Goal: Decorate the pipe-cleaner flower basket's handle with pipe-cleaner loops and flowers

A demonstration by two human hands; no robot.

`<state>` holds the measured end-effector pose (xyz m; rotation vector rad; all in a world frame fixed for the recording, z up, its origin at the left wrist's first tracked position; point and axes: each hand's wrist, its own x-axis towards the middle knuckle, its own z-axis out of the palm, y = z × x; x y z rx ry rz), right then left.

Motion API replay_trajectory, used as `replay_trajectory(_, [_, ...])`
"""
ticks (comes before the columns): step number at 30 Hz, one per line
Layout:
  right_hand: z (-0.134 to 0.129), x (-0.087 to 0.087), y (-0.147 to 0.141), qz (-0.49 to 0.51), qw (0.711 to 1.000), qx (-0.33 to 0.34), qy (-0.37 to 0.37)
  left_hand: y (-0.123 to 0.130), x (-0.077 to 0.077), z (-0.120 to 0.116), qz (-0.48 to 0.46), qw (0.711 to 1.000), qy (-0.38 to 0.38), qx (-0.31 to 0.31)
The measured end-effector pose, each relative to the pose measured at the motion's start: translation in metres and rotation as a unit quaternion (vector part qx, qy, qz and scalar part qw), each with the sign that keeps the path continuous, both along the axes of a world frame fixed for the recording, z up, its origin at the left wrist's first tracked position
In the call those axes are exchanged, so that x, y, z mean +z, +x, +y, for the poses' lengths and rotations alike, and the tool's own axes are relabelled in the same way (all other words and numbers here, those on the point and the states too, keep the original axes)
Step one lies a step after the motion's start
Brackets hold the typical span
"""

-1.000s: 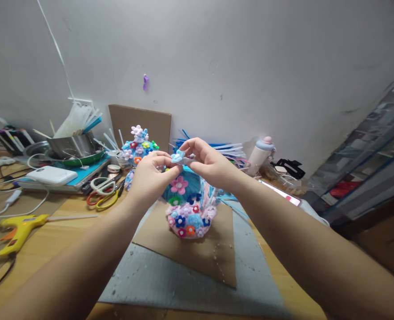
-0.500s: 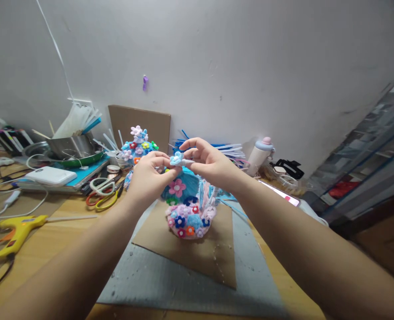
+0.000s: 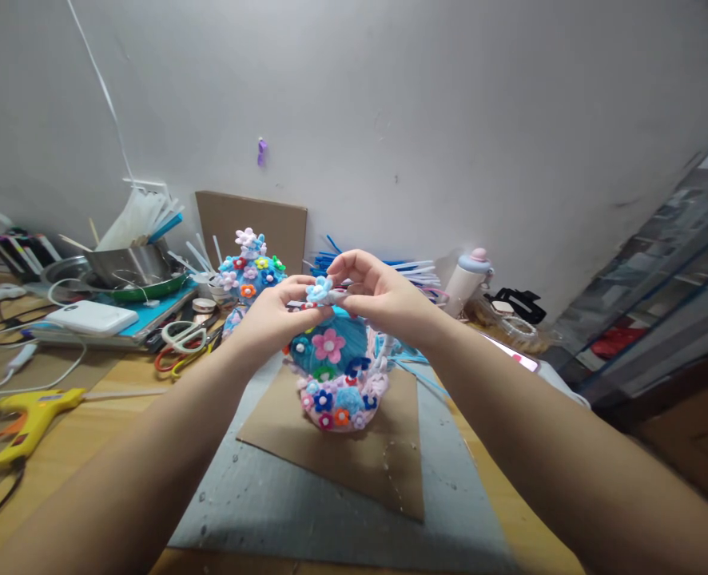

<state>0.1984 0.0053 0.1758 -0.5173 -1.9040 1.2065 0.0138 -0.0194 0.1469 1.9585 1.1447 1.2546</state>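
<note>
Holding 1 flwr (image 3: 319,291), 2 hands (image 3: 376,294)

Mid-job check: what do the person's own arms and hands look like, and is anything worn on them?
The left arm and right arm are bare as far as the view shows, with no sleeves and no watch or bracelet visible. The left hand and right hand are ungloved. I can't make out any rings on the fingers.
</note>
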Motion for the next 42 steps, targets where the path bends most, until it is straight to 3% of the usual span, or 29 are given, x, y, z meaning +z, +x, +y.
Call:
replay_trajectory(10, [0.000, -0.001, 0.002, -0.011, 1.000, -0.011, 0.011, -0.006, 0.008, 0.003, 0.064, 0.995, 0.061, 0.049])
replay_trajectory(17, [0.002, -0.003, 0.003, 0.006, 1.000, -0.013, 0.003, -0.003, 0.002, 0.001, 0.040, 0.997, 0.040, 0.043])
replay_trajectory(24, [0.000, -0.004, 0.005, -0.023, 0.996, -0.042, 0.076, -0.006, 0.004, 0.004, 0.036, 0.998, 0.035, 0.021])
replay_trajectory(30, [-0.002, 0.000, 0.008, -0.060, 0.991, -0.060, 0.105, -0.010, 0.010, 0.004, 0.058, 0.995, 0.062, 0.060])
replay_trajectory(33, [-0.013, 0.004, 0.019, -0.084, 0.975, -0.130, 0.160, -0.010, 0.010, 0.004, 0.038, 0.996, 0.053, 0.060])
replay_trajectory(37, [-0.037, 0.000, 0.043, -0.001, 0.943, -0.272, 0.194, -0.009, 0.013, 0.004, 0.034, 0.997, 0.044, 0.056])
replay_trajectory(39, [-0.048, -0.012, 0.056, 0.067, 0.928, -0.321, 0.176, -0.008, 0.014, 0.004, 0.038, 0.997, 0.041, 0.058])
replay_trajectory(42, [-0.056, -0.045, 0.073, 0.139, 0.908, -0.373, 0.132, -0.009, 0.017, 0.008, 0.049, 0.997, 0.033, 0.049])
